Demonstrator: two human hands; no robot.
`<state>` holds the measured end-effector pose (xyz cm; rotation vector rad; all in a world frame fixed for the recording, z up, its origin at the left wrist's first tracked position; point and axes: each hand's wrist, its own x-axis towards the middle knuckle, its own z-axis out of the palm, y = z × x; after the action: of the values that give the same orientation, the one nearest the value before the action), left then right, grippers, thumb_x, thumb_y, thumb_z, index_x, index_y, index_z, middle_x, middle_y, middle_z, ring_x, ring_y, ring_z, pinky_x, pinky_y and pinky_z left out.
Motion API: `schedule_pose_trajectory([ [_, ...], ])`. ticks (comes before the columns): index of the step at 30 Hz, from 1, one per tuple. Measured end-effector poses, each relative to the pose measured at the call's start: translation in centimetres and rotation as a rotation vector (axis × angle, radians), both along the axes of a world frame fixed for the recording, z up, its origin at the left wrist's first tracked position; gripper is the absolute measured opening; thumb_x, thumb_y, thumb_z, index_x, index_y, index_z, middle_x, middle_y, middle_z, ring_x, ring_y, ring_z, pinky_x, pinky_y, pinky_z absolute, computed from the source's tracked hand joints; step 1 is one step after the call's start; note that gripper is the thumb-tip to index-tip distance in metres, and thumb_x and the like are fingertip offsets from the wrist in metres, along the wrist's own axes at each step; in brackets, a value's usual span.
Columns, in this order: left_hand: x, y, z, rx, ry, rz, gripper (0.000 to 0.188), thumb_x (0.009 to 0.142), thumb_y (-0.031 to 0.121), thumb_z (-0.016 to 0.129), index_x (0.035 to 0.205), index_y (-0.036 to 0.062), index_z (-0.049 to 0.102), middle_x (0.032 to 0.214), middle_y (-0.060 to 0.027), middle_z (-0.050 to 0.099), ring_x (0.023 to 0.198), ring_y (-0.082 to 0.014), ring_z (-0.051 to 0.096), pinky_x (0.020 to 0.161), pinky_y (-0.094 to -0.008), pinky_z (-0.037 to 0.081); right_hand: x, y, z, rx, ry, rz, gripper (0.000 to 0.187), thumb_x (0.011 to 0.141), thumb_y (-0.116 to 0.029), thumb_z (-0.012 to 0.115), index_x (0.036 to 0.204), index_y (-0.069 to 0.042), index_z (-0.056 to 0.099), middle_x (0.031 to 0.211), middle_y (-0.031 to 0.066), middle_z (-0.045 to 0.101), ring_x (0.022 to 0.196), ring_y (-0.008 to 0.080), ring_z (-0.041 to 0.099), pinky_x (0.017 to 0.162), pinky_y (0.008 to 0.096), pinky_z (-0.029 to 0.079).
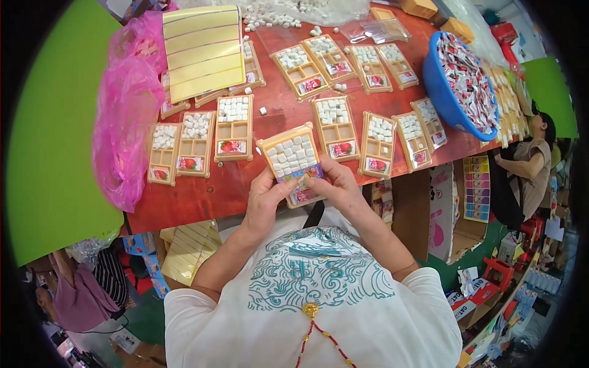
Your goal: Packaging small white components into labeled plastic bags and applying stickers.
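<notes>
Tray (293,161) of tan plastic, filled in its upper part with small white blocks, is held at the near edge of the red desk (202,196), tilted with its far end leaning to the left. It is gripped from both sides at its lower end: the left hand (265,199) is closed on the lower left edge, thumb lying on top, and the right hand (339,189) is closed on the lower right edge, fingers curled over a colourful small card (305,182) that lies across the tray's bottom compartments. Both grips are narrow and are holding the tray. More trays of the same kind are laid in rows across the desk beyond it, among them one just to the right (335,127) and one to the left (234,127), each with white blocks in the top section and a picture card in a lower corner. A single loose white block (263,111) lies on the bare desk between them. A stack of yellow sheets (203,51) is set at the far left, beside pink plastic bags (126,122). A blue bowl (443,92) heaped with small wrapped packets stands at the right end of the desk. Another person (527,162) is seen at the right edge, below the desk.
</notes>
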<state>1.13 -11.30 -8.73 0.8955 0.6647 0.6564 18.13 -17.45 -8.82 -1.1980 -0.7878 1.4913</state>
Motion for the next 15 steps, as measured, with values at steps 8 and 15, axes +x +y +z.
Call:
schedule_pose_trajectory([
  [8,0.7,-0.3,-0.1,0.126,0.057,0.038,0.036,0.090,0.013,0.052,0.122,-0.0039,0.056,0.115,-0.0096,0.063,0.105,-0.0155,0.058,0.093,-0.0305,0.045,0.0,-0.3,0.5,-0.024,0.038,-0.007,0.028,0.091,-0.014,0.062,0.114,0.002,0.060,0.101,0.0044,0.065,0.092,0.0089,0.059,0.081,0.0259,0.050],
  [15,1.7,-0.4,0.4,0.130,-0.011,0.045,0.033,0.092,0.011,0.052,0.122,-0.0014,0.053,0.114,-0.0079,0.062,0.105,-0.0145,0.057,0.093,-0.0295,0.045,0.3,-0.7,0.7,0.041,0.067,-0.028,0.033,0.091,-0.016,0.065,0.119,-0.001,0.059,0.107,0.0043,0.065,0.096,0.0102,0.061,0.084,0.0269,0.050],
])
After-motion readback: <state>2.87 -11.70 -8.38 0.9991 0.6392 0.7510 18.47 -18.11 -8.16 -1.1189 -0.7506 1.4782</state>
